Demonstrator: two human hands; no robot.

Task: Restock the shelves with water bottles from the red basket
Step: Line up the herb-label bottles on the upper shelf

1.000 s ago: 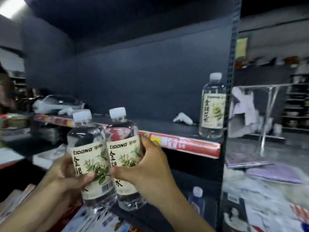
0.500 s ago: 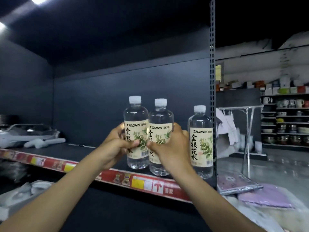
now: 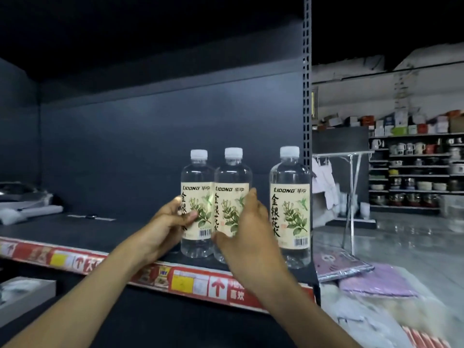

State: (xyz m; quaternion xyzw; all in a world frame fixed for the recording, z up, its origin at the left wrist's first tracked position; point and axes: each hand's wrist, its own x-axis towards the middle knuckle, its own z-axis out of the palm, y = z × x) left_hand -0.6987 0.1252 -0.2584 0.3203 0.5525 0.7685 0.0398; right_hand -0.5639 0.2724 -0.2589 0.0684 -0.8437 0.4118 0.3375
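item: water bottles, clear, white caps, cream labels with a green sprig. three in view, all upright on the shelf (image 3: 100, 229), grouped toward its right end.

- left bottle (image 3: 197, 187): touching the middle one; its base appears to rest on the shelf deck. the left hand (image 3: 165, 227) grips it, thumb across the label front, fingers gone behind.
- middle bottle (image 3: 232, 182): base partly hidden. the right hand (image 3: 247, 229) holds it between a thumb low on the front and fingers laid up its right flank; the hold looks light, and how firm it is cannot be told.
- right bottle (image 3: 290, 209): stands alone, apart from the pair, just beside the perforated upright post (image 3: 306, 96). no hand on it.

shelf: dark deck and back panel, red price strip (image 3: 200, 285) along the front edge. most of the deck to the left of the bottles carries no bottles.

progress (judged): one bottle placed, two at the point of being set down and not yet let go. a long stretch of shelf is unfilled, so the task reads as early. the red basket is out of view, so the stock left in it cannot be counted.

surroundings: clear plastic-wrapped goods (image 3: 25, 197) at the far left of the shelf; a white box (image 3: 25, 292) below; purple flat packs (image 3: 376, 280) on a lower display to the right; crockery shelves (image 3: 414, 172) well behind.
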